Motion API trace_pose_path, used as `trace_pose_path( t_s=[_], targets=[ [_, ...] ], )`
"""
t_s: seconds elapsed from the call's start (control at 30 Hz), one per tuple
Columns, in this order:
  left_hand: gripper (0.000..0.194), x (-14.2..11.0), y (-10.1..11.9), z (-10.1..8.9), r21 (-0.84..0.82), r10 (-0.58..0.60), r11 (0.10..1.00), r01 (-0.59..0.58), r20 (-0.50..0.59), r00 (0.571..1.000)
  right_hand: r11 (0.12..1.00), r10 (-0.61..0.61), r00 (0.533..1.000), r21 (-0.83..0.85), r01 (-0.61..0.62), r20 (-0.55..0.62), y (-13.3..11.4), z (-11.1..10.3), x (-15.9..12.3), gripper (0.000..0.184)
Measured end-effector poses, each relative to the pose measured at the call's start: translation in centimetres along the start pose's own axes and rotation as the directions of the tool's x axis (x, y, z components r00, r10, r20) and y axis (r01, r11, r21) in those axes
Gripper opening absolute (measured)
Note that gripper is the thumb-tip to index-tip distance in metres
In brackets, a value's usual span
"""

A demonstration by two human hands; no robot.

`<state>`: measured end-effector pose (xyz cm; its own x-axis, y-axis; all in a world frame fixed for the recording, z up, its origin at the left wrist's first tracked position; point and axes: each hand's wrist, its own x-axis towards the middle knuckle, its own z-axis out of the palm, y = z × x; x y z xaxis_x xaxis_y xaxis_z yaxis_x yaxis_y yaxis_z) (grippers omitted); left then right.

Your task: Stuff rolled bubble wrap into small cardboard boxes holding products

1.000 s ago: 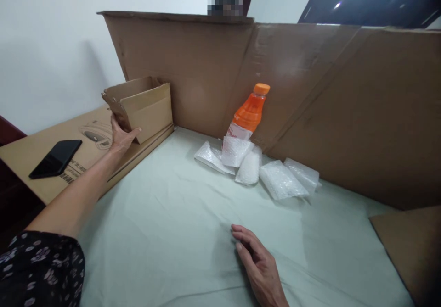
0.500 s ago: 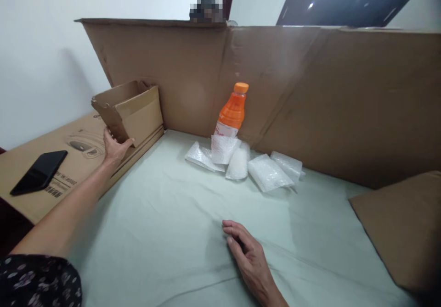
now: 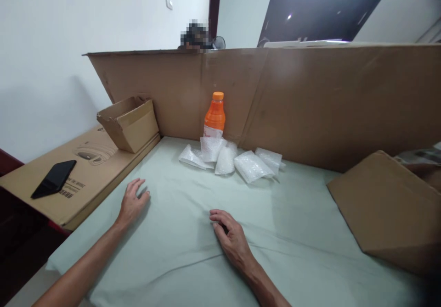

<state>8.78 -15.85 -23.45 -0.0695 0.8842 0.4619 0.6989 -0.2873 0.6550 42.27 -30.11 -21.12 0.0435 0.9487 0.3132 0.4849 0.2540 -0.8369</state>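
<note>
At my far left a black phone lies on a flat carton, and a small open box sits at that carton's far right corner; it looks light and stiff, best taken by a side wall. My left hand is near the left edge of the cloth-covered tabletop, fingers spread, thumb apart, holding nothing. Near the middle of the far edge, the bubble-wrap pouches lie bunched and overlapping in front of an orange bottle. I judge them light, soft and a bit slippery, easiest pinched at a corner; I can't tell what, if anything, is inside. My right hand is closer to the near edge, fingers loosely curled, palm without a load. A cardboard wall bounds the far edge, and a cardboard piece the right one, so the open room runs sideways and towards me.
</note>
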Motion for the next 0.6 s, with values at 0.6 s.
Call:
trace_pose_path(
  t_s=[0.6],
  targets=[
    [0.026, -4.7, 6.6, 2.5, -0.006, 0.366, 0.928, -0.372, 0.196, 0.910, 0.985, -0.100, 0.995, -0.138, 0.102, 0.019, -0.2, 1.2, -1.1, 0.025]
  ],
)
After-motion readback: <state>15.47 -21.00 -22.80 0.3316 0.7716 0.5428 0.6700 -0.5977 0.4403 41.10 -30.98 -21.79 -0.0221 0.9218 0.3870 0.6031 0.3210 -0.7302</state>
